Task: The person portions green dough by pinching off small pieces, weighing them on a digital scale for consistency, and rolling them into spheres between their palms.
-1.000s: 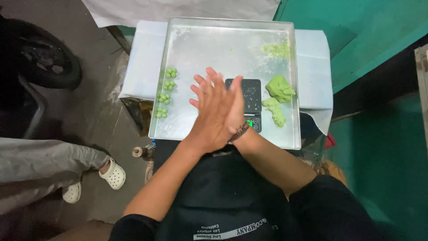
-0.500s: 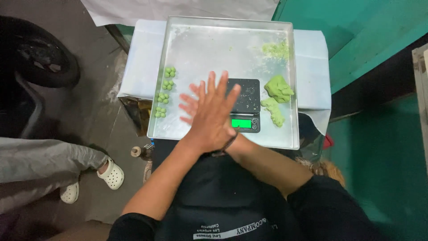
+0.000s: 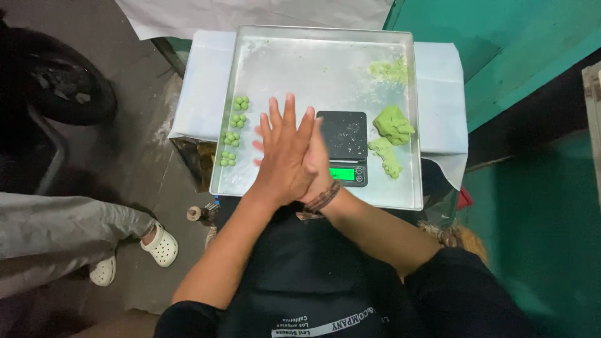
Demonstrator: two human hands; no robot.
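Palms are pressed flat together above the near edge of the metal tray [image 3: 325, 44]: your left hand [image 3: 285, 156] lies on top with fingers spread and straight, and your right hand [image 3: 319, 169] sits beneath it, mostly covered. Whether anything is held between the palms cannot be told, since the contact area is hidden.

Small green dough balls [image 3: 233, 131] lie in four short clusters just to the left of your left hand, in a column along the tray's left side. A black digital scale [image 3: 343, 141] with a lit green display stands just to the right of your right hand, touching the tray floor. Beyond the scale, further to the right, sit two lumps of green dough [image 3: 391, 134], one above the other and near each other. Green crumbs [image 3: 388, 70] are scattered ahead and to the right of the hands, in the tray's far corner.

The tray rests on a counter [image 3: 441, 94] covered with pale cloth. Well to the left of your left arm, on the floor, another person's white clogs [image 3: 159, 245] are visible.
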